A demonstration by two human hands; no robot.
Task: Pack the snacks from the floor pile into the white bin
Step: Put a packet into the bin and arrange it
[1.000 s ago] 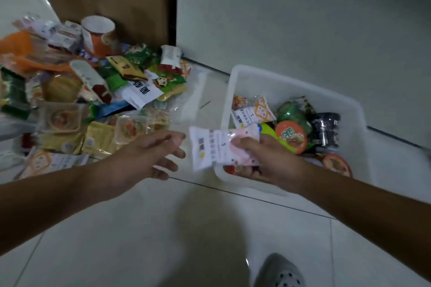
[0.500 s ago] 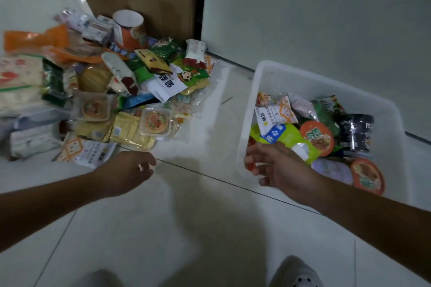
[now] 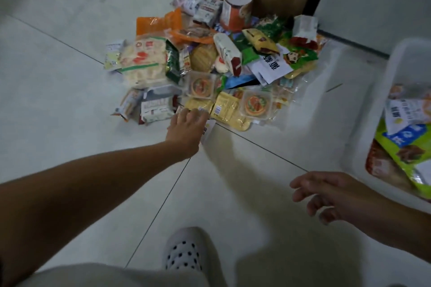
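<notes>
– White bin [image 3: 363, 123]: where?
– At 3 o'clock, cut off by the frame edge, packets inside. Snack pile [image 3: 210, 65] lies on the tiled floor at 12 o'clock, well apart from it.
– L. hand?
– L. hand [image 3: 186, 130] is on the pile's 6 o'clock edge, over a small white packet [image 3: 208, 131], fingertips at the yellow packets [image 3: 227, 108]; grasping or not, can't tell.
– R. hand?
– R. hand [image 3: 331, 196] at 5 o'clock, near the bin's corner; fingers loose & spread, holding nothing.

The left hand [image 3: 186, 128] and right hand [image 3: 331, 196] were bare, as were both forearms. One foot wore a white clog [image 3: 184, 254] dotted with dark round holes; a pale cream garment [image 3: 116, 275] covered the leg.
</notes>
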